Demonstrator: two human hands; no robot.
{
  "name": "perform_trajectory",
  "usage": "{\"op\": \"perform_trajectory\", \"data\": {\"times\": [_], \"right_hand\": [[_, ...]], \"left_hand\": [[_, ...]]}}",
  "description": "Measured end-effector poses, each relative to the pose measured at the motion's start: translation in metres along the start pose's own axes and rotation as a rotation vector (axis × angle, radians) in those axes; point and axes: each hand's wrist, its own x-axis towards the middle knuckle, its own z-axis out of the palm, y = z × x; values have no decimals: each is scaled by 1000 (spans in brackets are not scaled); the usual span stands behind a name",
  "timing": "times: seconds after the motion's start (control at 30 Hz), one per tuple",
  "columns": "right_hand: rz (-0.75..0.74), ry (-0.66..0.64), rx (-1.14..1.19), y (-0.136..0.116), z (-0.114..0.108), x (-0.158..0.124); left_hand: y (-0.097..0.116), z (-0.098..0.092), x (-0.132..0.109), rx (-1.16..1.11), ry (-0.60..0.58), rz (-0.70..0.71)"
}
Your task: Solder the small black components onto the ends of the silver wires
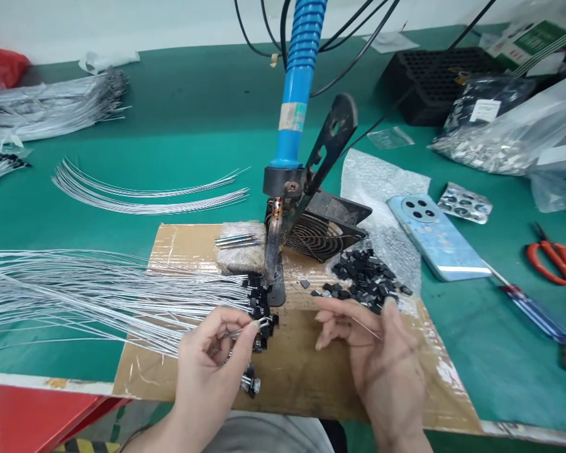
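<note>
My left hand pinches a thin white wire between thumb and forefinger, its bare split end sticking out past the fingertips. Beneath and beside it lies a bundle of white wires with black connectors on their right ends. My right hand is loosely curled, with a thin strand lying across its fingers; its kind is unclear. Just beyond those fingers is a pile of small black connector pieces. A soldering iron with a blue handle hangs tip down between the hands.
A cardboard sheet covers the front of the green table. Behind it stand a fan and a wrapped block with metal rods. Loose wires lie left; a phone, screwdriver and orange-handled tool lie right.
</note>
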Motion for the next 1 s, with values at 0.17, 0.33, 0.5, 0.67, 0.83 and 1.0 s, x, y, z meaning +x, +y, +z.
{"op": "perform_trajectory", "data": {"times": [0.17, 0.33, 0.5, 0.67, 0.83, 1.0], "right_hand": [[-382, 3, -855, 6, 4, 20], [-494, -28, -1061, 14, 10, 33], [-440, -23, -921, 13, 3, 26], [-122, -10, -461, 6, 7, 8], [102, -33, -79, 1, 15, 0], [156, -78, 65, 4, 14, 0]], "left_hand": [[1, -3, 2, 33, -19, 48], [4, -5, 1, 54, -23, 54], [6, -6, 3, 49, -25, 54], [8, -5, 5, 73, -35, 48], [10, -5, 6, 92, -35, 44], [13, -5, 8, 128, -45, 66]]}}
